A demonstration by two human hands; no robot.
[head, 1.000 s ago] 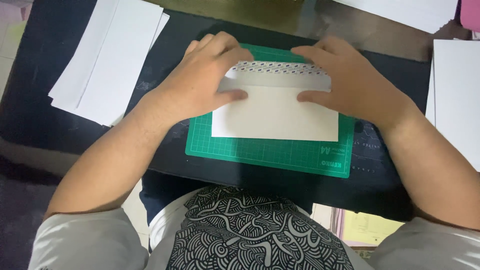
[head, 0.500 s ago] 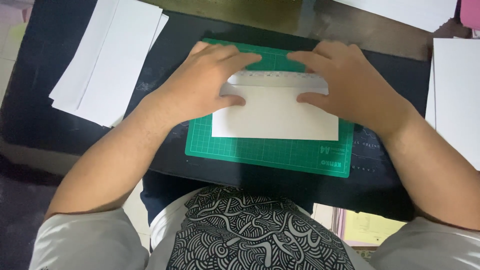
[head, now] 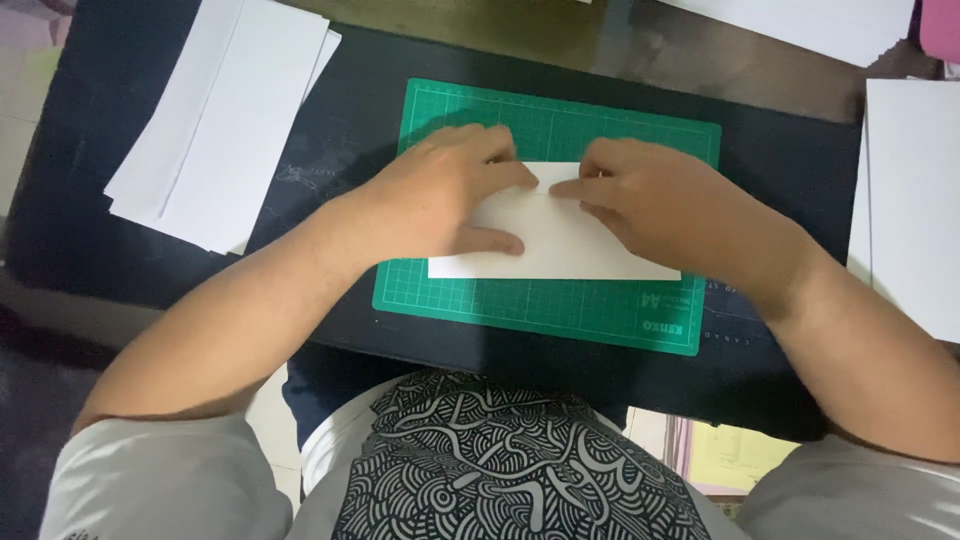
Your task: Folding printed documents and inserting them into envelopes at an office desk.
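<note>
A white envelope lies flat on a green cutting mat in the middle of the dark table. Its flap is folded down shut. My left hand presses on the envelope's left half, index finger along the top fold and thumb on the face. My right hand presses on the right half, its fingertips meeting the left hand's near the middle of the top edge. Both hands hide much of the envelope.
A stack of white envelopes lies at the left of the dark table top. White sheets lie at the right edge and more white paper at the far right corner. A yellow sheet shows below the table.
The envelope's open flap with its patterned inside has been folded down shut. Both hands moved from the flap's outer ends toward me and inward, now pressing along the fold.
</note>
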